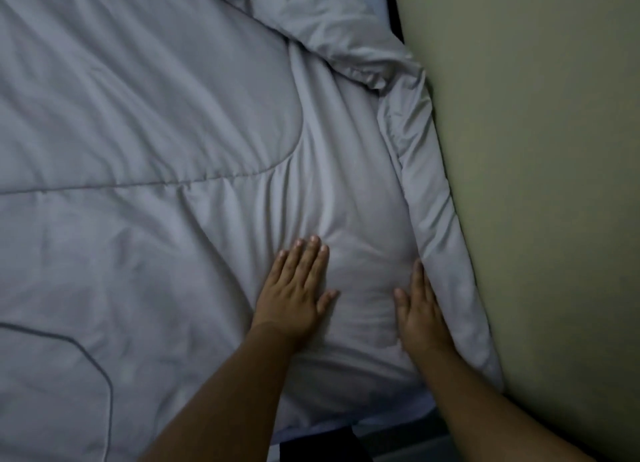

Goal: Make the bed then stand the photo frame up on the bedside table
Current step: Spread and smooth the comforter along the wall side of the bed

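both my hands are down flat on the grey comforter [145, 115]. left hand [294, 291] is palm down, fingers spread out, pressing into the fabric. right hand [417, 309] sits just beside it, closer to the comforter's rolled edge, which is bunched up against the greenish wall [540, 149]. lots of wrinkles fan out above my fingers. a pillow [311, 14] lies at the top, rumpled, partly over the comforter. the light's pretty dim.

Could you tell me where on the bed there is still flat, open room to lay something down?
The wide stretch of duvet left of the left hand is open. It is crowded by the wall, where the right hand presses the bunched edge.
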A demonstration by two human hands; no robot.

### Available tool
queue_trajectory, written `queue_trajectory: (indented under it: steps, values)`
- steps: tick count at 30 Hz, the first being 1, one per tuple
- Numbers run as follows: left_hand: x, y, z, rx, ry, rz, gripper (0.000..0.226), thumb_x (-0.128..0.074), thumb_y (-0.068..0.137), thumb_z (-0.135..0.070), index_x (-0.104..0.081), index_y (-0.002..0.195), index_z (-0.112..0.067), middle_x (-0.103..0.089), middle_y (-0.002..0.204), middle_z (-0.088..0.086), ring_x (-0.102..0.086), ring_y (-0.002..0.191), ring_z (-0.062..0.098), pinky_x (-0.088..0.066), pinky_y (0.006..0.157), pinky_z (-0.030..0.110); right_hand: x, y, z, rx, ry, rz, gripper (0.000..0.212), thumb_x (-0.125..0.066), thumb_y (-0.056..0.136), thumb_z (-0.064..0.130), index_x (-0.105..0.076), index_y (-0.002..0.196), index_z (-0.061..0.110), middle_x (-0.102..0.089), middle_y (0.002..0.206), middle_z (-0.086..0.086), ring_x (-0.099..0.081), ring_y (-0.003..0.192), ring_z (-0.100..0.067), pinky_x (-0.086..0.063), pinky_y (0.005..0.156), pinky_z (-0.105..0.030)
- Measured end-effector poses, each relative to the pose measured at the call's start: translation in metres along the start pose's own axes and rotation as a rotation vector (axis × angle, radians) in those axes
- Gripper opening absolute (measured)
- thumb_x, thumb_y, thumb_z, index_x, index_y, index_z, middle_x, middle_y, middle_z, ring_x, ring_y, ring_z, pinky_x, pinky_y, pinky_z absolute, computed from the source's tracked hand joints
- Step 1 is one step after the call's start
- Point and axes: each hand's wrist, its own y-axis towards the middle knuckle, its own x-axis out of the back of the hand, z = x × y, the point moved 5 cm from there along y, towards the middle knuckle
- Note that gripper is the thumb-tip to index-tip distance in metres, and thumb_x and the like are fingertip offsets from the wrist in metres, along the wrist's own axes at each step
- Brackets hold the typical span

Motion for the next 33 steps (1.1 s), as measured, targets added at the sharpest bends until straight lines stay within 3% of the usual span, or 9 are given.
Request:
queue_trajectory:
  steps: [2, 4, 6, 8, 10, 14, 20, 26, 33]
  values:
    - [0.012, -0.004, 0.004, 0.019, -0.006, 0.033, 0.064, -0.016, 0.096, -0.055, -0.031, 0.146, -0.019, -0.031, 0.153, -0.001, -0.031, 0.142, 0.023, -0.004, 0.116, 0.033, 0.01, -0.003, 0.011, -0.023, 0.03, 0.005, 0.094, 0.005, 0.086, 0.07, -0.025, 0.147, 0.004, -0.027, 0.153, -0.019, -0.026, 0.141, -0.033, -0.012, 0.118, -0.036]
    - [0.036, -0.01, 0.01, 0.067, -0.016, 0.003, 0.062, -0.022, 0.094, -0.054, -0.033, 0.146, -0.021, -0.035, 0.152, 0.0, -0.039, 0.139, 0.027, -0.006, 0.115, 0.034, 0.02, -0.008, 0.025, 0.016, 0.079, 0.016, 0.105, 0.014, 0.077, 0.075, -0.019, 0.148, 0.006, -0.018, 0.157, -0.013, -0.018, 0.145, -0.028, -0.005, 0.118, -0.03]
    - [0.07, -0.02, 0.018, 0.149, -0.015, -0.011, 0.071, -0.016, 0.088, -0.057, -0.016, 0.15, -0.025, -0.014, 0.158, -0.004, -0.021, 0.146, 0.023, -0.003, 0.118, 0.032, 0.036, -0.014, 0.043, 0.091, 0.072, 0.043, 0.102, 0.018, 0.076, 0.073, -0.013, 0.15, 0.008, -0.012, 0.159, -0.008, -0.012, 0.147, -0.022, 0.0, 0.117, -0.026]
    - [0.098, -0.03, 0.028, 0.202, -0.033, -0.041, 0.075, 0.003, 0.08, -0.061, 0.009, 0.148, -0.029, 0.02, 0.152, -0.011, 0.01, 0.148, 0.017, 0.008, 0.118, 0.033, 0.055, -0.016, 0.062, 0.155, 0.037, 0.09, 0.083, 0.004, 0.087, 0.065, -0.005, 0.151, 0.013, -0.005, 0.16, -0.003, -0.004, 0.148, -0.018, 0.0, 0.12, -0.029]
    - [0.127, -0.042, 0.036, 0.25, -0.054, -0.061, 0.075, 0.008, 0.08, -0.062, 0.015, 0.148, -0.031, 0.029, 0.149, -0.012, 0.019, 0.146, 0.016, 0.011, 0.118, 0.036, 0.078, -0.019, 0.083, 0.202, 0.023, 0.103, 0.071, -0.01, 0.093, 0.054, -0.005, 0.151, 0.015, -0.005, 0.161, -0.003, -0.002, 0.148, -0.018, -0.001, 0.121, -0.033]
    - [0.175, -0.073, 0.06, 0.331, -0.091, -0.074, 0.063, -0.014, 0.098, -0.053, 0.011, 0.15, -0.029, 0.02, 0.159, -0.007, 0.02, 0.147, 0.016, 0.009, 0.12, 0.038, 0.133, -0.028, 0.135, 0.273, 0.026, 0.033, 0.063, -0.026, 0.099, 0.044, -0.009, 0.151, 0.012, -0.007, 0.16, -0.005, -0.003, 0.148, -0.02, -0.001, 0.12, -0.034]
    - [0.225, -0.135, 0.135, 0.375, -0.155, -0.103, 0.063, -0.015, 0.098, -0.053, 0.01, 0.151, -0.029, 0.019, 0.159, -0.008, 0.019, 0.147, 0.017, 0.008, 0.121, 0.04, 0.173, -0.065, 0.247, 0.336, -0.034, -0.055, 0.062, -0.029, 0.1, 0.042, -0.012, 0.15, 0.011, -0.009, 0.16, -0.006, -0.004, 0.148, -0.02, -0.003, 0.121, -0.037]
    - [0.293, -0.215, 0.265, 0.414, -0.084, -0.142, 0.062, -0.018, 0.098, -0.052, 0.003, 0.152, -0.03, 0.011, 0.161, -0.008, 0.014, 0.148, 0.02, 0.006, 0.121, 0.043, 0.17, -0.123, 0.4, 0.394, -0.008, -0.059, 0.059, -0.029, 0.1, 0.04, -0.016, 0.15, 0.013, -0.013, 0.16, -0.005, -0.007, 0.147, -0.021, -0.006, 0.121, -0.038]
    - [0.362, -0.305, 0.381, 0.576, -0.029, -0.156, 0.06, -0.023, 0.098, -0.05, -0.013, 0.152, -0.026, -0.009, 0.161, -0.003, -0.006, 0.149, 0.025, -0.008, 0.121, 0.043, 0.186, -0.193, 0.565, 0.634, -0.043, -0.073, 0.052, -0.034, 0.1, 0.038, -0.032, 0.145, 0.012, -0.037, 0.151, -0.007, -0.034, 0.137, -0.023, -0.02, 0.116, -0.035]
